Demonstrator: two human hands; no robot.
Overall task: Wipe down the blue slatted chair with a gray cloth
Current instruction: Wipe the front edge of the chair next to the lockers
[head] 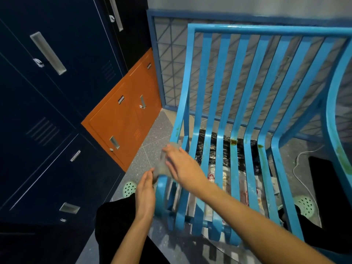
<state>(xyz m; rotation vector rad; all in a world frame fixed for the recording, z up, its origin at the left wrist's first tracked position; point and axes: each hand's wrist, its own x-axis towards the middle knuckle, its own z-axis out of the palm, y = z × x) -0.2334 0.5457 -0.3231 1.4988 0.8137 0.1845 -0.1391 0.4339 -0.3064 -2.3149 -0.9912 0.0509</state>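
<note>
Chair (206,92), likely rigid and heavy; gray cloth (163,164), likely limp, best held bunched. Left grip (145,191) flat, released; right grip (181,164) over cloth, blurred: cannot tell its clasp.

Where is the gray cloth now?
Head view, left of centre: gray cloth at the leftmost slat of the blue chair, between left hand and right hand.

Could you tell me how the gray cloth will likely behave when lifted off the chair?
Probably floppy: the cloth follows the curved edge slat of the chair. Likely light: it looks thin, though blurred.
</note>
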